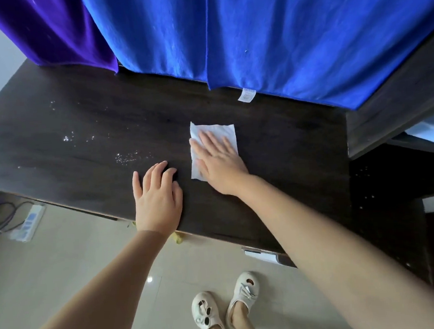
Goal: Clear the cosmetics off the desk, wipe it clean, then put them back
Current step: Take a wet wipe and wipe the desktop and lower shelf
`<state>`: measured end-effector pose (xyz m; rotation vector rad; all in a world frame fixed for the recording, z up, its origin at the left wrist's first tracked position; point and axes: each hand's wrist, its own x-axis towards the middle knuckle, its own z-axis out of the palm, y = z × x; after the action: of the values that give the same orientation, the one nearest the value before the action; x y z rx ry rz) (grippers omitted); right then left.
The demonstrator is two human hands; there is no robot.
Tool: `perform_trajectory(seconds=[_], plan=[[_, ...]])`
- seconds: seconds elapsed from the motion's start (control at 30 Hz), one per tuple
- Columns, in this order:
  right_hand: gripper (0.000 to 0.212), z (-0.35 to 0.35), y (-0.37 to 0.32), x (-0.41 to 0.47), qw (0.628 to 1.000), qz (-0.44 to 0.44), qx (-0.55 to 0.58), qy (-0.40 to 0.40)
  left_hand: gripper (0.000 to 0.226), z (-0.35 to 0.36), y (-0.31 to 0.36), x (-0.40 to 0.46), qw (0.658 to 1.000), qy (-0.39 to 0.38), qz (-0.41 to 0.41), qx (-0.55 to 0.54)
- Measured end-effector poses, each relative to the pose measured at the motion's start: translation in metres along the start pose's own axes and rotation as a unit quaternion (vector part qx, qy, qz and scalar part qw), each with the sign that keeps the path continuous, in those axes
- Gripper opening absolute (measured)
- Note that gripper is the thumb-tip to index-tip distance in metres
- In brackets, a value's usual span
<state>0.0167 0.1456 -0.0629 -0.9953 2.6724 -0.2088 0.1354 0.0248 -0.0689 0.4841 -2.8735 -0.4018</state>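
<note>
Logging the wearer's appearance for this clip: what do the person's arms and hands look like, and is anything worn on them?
Both arms are bare up to the frame edge: no sleeves, gloves or watch. The left hand and right hand show no rings or bracelets, and the nails look short and unpainted. No markings are visible. The only clothing in view is a pair of pale cut-out slippers on the feet.

Bare forearms without sleeves; white cut-out slippers (226, 309) on both feet.

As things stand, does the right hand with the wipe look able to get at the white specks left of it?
Probably yes. The specks lie on open desk; the left hand rests just below that path, so the right hand should slide the wipe across above it.
</note>
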Motion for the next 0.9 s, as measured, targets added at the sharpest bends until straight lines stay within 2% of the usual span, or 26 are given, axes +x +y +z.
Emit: perform_trajectory(seconds=[0.03, 0.1, 0.17, 0.23, 0.3, 0.37, 0.43, 0.57, 0.67, 0.73, 0.9], plan=[[0.049, -0.006, 0.014, -0.003, 1.0, -0.015, -0.002, -0.006, 0.045, -0.001, 0.001, 0.0, 1.0, -0.001, -0.001, 0.002], [0.049, -0.013, 0.061, -0.015, 1.0, 0.023, -0.014, 0.008, 0.045, -0.002, 0.002, 0.0, 1.0, -0.005, -0.004, 0.003], [0.055, -0.018, 0.12, -0.038, 0.989, 0.137, -0.015, 0.058, 0.045, -0.002, 0.002, 0.0, 1.0, -0.009, -0.005, 0.006], [0.065, -0.022, 0.167, -0.06, 0.96, 0.257, -0.014, 0.114, 0.045, -0.002, 0.002, 0.0, 1.0, -0.014, -0.003, 0.007], [0.063, -0.026, 0.18, -0.061, 0.931, 0.339, 0.006, 0.134, 0.045, -0.003, 0.001, 0.0, 1.0, -0.019, -0.003, 0.008], [0.057, -0.027, 0.161, -0.039, 0.91, 0.393, 0.041, 0.124, 0.045, -0.003, 0.001, 0.0, 1.0, -0.02, -0.003, 0.009], [0.056, -0.022, 0.124, -0.005, 0.929, 0.353, 0.04, 0.104, 0.044, -0.004, 0.002, 0.0, 1.0, -0.019, -0.005, 0.013], [0.056, -0.012, 0.041, 0.051, 0.993, 0.11, 0.006, 0.044, 0.043, -0.003, 0.003, 0.0, 1.0, -0.021, -0.01, 0.015], [0.054, -0.016, 0.038, 0.067, 1.0, -0.017, -0.024, 0.005, 0.042, -0.002, 0.003, 0.0, 1.0, -0.018, -0.007, 0.017], [0.053, -0.021, 0.064, 0.06, 1.0, -0.013, -0.024, 0.014, 0.042, -0.002, 0.003, 0.0, 1.0, -0.016, -0.005, 0.015], [0.059, -0.024, 0.146, -0.013, 0.983, 0.159, -0.005, 0.086, 0.041, -0.002, 0.003, -0.001, 1.0, -0.002, -0.006, 0.013]])
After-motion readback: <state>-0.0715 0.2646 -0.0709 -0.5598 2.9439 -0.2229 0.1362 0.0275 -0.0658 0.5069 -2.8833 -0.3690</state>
